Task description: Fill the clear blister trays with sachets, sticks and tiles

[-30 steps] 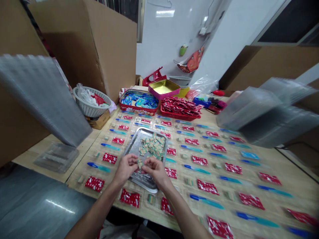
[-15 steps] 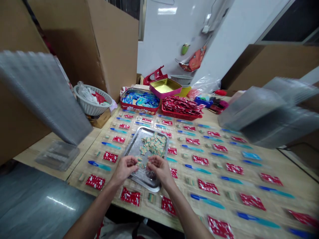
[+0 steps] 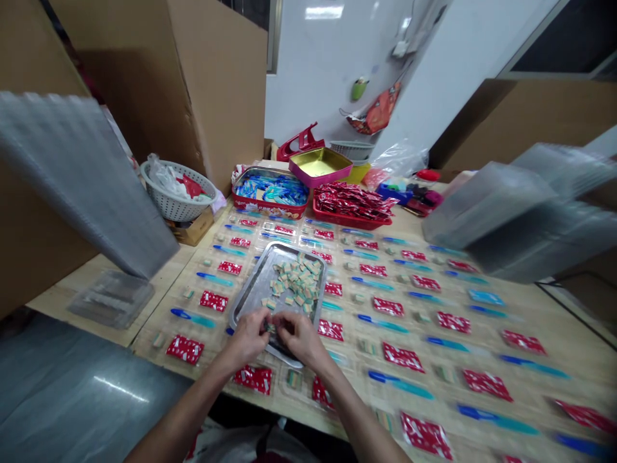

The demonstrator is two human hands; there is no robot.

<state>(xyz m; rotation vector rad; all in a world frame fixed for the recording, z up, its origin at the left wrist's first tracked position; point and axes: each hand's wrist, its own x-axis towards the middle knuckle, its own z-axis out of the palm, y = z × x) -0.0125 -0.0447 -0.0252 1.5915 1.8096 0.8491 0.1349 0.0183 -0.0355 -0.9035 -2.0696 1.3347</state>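
A metal tray (image 3: 254, 281) lies near the table's front, with a heap of small striped pieces (image 3: 297, 281) on it. Over the tray's near end, my left hand (image 3: 251, 331) and my right hand (image 3: 296, 333) meet, both with fingers closed. A small striped piece (image 3: 270, 328) shows between the fingertips, pinched from both sides. Around the tray stand rows of clear plastic packs holding red dotted packets (image 3: 330, 329), blue tools (image 3: 399, 384) and striped pieces.
At the back are a tin of blue packets (image 3: 271, 209), a red tray of red packets (image 3: 351, 222) and a white basket (image 3: 176, 207). Stacked clear plastic trays stand at left (image 3: 87, 173) and right (image 3: 486, 199). Cardboard boxes rise behind.
My hands have come together, the left moving right and the right moving slightly left. The metal tray has shifted slightly to the left.
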